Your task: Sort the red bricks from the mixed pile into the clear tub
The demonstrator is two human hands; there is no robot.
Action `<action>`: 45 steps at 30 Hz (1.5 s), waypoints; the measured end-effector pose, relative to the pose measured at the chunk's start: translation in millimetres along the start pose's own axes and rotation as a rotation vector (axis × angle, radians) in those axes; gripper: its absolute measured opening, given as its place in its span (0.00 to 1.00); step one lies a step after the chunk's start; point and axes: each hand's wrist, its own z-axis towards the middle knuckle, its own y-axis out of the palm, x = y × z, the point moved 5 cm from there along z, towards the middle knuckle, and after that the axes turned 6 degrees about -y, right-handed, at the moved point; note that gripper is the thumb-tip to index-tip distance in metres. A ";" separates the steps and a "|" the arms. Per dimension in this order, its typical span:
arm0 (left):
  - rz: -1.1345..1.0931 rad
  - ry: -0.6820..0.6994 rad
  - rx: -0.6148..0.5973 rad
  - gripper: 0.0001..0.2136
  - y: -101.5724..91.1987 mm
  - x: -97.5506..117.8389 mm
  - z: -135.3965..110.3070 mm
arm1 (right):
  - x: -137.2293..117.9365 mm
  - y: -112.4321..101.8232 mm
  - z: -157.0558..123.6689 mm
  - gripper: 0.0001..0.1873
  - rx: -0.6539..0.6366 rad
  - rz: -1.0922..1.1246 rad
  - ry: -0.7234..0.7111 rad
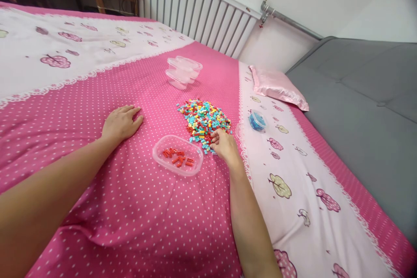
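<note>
A heap of small toy building bricks [203, 117] in red, yellow, blue and other colours lies on the pink dotted bedsheet. At its near right edge is my right hand [224, 145], fingers pinched together among the bricks; whatever is between the fingertips is too small to make out. Just left of the heap, a clear plastic container [159, 163] holds several red bricks [178, 156]. My left hand [121, 122] rests flat on the sheet, fingers spread, holding nothing.
Farther back stand several nested clear containers [184, 71]. To the right, a small tub with blue pieces [257, 120] sits near a pink pillow [276, 84]. A grey padded headboard [365, 108] borders the bed on the right, white railings [202, 13] at the back.
</note>
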 end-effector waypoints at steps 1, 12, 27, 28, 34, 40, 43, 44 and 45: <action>0.002 -0.001 0.000 0.27 0.0 -0.1 0.0 | -2.1 -0.5 -0.2 0.16 0.003 0.007 -0.019; 0.004 -0.012 0.030 0.30 2.3 -1.5 1.1 | -13.4 3.3 -2.3 0.21 -0.076 -0.004 -0.144; 0.024 -0.024 0.019 0.30 3.6 -2.7 1.3 | 2.6 -4.5 -4.1 0.11 -0.021 -0.170 0.071; 0.026 -0.023 0.015 0.30 3.8 -2.7 1.4 | 4.0 -5.1 -5.4 0.10 -0.029 -0.200 0.102; 0.001 -0.013 0.025 0.31 3.9 -3.2 1.9 | 9.5 -14.6 -10.9 0.09 -0.004 -0.287 0.181; 0.015 -0.016 0.022 0.31 3.0 -2.4 1.6 | -1.4 -7.3 -4.7 0.14 -0.013 -0.092 0.002; 0.011 -0.015 0.026 0.31 2.5 -2.1 1.3 | -2.7 0.4 -2.3 0.16 -0.052 -0.076 -0.012; 0.009 -0.015 0.027 0.30 2.6 -2.2 1.3 | -2.3 2.6 -2.0 0.17 -0.069 -0.074 -0.011; 0.007 -0.013 0.026 0.30 2.8 -2.3 1.3 | -1.6 4.5 -1.8 0.17 -0.085 -0.071 -0.007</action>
